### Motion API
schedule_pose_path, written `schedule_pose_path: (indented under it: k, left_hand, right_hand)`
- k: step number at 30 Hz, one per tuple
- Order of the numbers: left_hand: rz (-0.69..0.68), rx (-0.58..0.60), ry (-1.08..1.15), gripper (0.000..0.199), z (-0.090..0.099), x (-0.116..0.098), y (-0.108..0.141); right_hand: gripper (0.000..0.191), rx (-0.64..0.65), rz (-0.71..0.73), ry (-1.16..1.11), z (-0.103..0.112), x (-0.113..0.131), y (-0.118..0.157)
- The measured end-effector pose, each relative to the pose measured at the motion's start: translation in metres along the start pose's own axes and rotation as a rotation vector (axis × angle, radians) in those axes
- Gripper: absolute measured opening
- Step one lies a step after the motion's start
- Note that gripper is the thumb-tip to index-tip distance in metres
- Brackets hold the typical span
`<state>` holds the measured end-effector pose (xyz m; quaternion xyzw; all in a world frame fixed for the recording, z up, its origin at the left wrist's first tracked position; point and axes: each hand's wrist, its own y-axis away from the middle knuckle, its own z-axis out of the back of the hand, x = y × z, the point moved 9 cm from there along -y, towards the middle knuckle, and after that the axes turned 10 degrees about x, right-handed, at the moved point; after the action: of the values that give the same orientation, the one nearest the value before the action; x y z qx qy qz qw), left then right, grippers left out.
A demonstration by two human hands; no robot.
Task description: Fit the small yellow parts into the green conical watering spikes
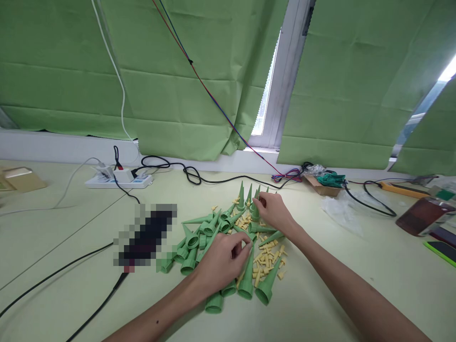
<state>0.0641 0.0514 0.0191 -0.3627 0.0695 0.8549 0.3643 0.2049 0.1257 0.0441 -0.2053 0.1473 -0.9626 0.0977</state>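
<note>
A pile of green cone-shaped nozzles (189, 259) lies on the table, many on their sides with hollow wide ends showing. Small yellow plastic pieces (264, 259) are scattered among and beside them. My left hand (224, 256) is closed over the front of the pile, its thumb and fingers pinching at the narrow tip of a green cone nozzle (246, 281). Farther back, my right hand (276, 210) has its fingers closed on an upright green cone nozzle (255, 212). Other cones (241, 198) stand upright beside it, partly hidden by that hand.
A pixelated dark object (147, 240) with a cable lies left of the pile. Behind are a white power strip (119, 178) and a black cable (221, 181). To the right are a small cardboard box (324, 186), clear plastic film (342, 211) and a dark red bottle (422, 216).
</note>
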Motion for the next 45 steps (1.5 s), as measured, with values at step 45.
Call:
schedule_pose_path:
  k: [45]
  left_hand:
    - [-0.002, 0.0, -0.033, 0.021, 0.001, 0.001, -0.001]
  right_hand:
    - [0.015, 0.016, 0.124, 0.111, 0.002, 0.037, 0.033]
